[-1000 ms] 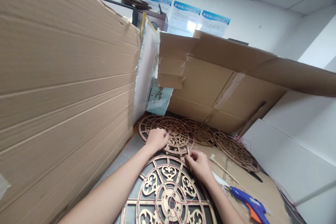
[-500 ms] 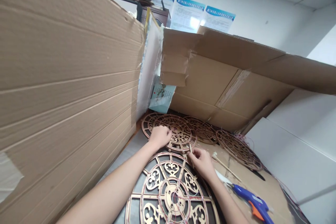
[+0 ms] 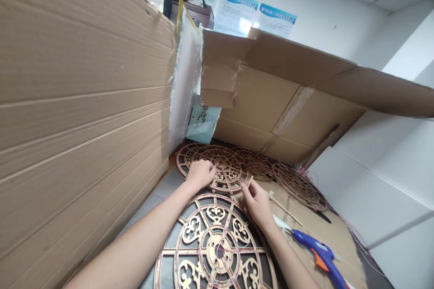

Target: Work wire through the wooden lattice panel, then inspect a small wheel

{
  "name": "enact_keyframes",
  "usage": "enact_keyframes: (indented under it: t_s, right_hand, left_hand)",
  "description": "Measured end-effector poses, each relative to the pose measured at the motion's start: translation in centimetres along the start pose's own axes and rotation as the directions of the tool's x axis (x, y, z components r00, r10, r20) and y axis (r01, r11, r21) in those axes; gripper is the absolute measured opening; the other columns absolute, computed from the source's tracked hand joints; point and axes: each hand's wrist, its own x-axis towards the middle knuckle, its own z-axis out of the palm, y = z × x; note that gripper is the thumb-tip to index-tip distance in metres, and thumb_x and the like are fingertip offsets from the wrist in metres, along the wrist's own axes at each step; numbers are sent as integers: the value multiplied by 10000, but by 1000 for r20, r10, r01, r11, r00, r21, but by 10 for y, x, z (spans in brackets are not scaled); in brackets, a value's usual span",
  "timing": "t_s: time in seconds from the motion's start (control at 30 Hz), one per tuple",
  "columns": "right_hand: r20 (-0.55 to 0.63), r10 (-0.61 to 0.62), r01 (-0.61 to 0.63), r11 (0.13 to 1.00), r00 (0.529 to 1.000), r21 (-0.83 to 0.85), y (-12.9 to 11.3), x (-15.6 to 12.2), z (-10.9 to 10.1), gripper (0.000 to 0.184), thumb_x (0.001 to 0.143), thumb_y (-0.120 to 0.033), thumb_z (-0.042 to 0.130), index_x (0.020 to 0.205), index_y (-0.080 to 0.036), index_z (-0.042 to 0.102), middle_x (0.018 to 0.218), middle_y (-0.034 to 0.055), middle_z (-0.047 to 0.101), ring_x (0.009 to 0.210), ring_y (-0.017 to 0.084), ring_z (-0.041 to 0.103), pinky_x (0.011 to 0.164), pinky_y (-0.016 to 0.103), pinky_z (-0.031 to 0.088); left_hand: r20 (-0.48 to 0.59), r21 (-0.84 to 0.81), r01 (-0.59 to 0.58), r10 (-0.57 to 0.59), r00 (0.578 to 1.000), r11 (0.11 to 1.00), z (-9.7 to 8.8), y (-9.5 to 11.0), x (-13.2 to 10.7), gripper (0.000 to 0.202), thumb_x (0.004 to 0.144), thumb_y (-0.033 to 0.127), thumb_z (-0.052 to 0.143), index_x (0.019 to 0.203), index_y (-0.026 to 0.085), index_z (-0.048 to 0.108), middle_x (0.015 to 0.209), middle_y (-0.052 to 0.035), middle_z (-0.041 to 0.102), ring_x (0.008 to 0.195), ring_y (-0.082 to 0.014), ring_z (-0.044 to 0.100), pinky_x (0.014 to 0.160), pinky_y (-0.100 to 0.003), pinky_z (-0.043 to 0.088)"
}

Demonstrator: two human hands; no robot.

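My left hand (image 3: 202, 174) is closed over a round openwork panel (image 3: 233, 175) farther back; whatever its curled fingers hold is hidden. In my right hand (image 3: 258, 201) a short pale wooden stick (image 3: 250, 182) is pinched between thumb and finger, its tip pointing up near that panel's right rim. Closer to me, beneath my forearms, lies a large gold-coloured round panel (image 3: 217, 216) with scroll ornaments and thin red and white wires running across it. A blue hot glue gun (image 3: 313, 244) with an orange trigger rests to the right of my right forearm.
Another thin stick (image 3: 286, 207) with a whitish blob at one end lies on the brown cardboard sheet (image 3: 342, 253). More wired round panels (image 3: 300, 185) lie at the back right. A tall cardboard wall (image 3: 84, 99) stands left, and a cardboard screen (image 3: 257, 95) closes the back.
The whole view has shifted slightly. My right hand has turned, so the short stick now leans up and to the right. My left hand stays closed at the far panel.
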Motion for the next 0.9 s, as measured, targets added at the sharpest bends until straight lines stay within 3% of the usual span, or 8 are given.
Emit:
enact_keyframes:
  t_s: [0.3,0.47,0.63,0.9]
  right_hand:
    - [138,9,-4,999,990,-34,-6,-2,-1,454,931,-558,565,801,-144,700,688,62,670,632,188,575,609,266,387]
    - [58,-1,3,999,998,-47,-7,-2,0,482,934,-586,551,803,-144,690,689,67,672,627,188,575,621,276,401]
    - [59,-14,16,999,998,-34,-11,-4,1,454,918,-582,583,784,-154,651,670,45,654,599,165,554,590,255,384]
    - [-57,-86,79,991,995,-110,-13,-4,-3,531,963,-562,502,620,-158,534,561,-5,469,567,123,398,570,251,282]
  left_hand:
    - [-6,16,-3,3,1000,1000,1,-2,0,439,998,383,415,833,204,780,848,-114,742,850,-269,709,750,-342,473]
    - [-4,12,3,-3,1000,1000,1,-2,2,433,987,388,426,829,197,781,862,-125,743,865,-280,710,742,-343,472]
    - [2,8,8,-8,1000,1000,0,-1,1,432,980,396,433,814,194,778,847,-127,739,849,-266,708,741,-328,470]
    - [3,7,14,-14,1000,1000,0,-1,-1,433,980,385,428,805,197,777,832,-127,734,842,-269,704,748,-335,471]
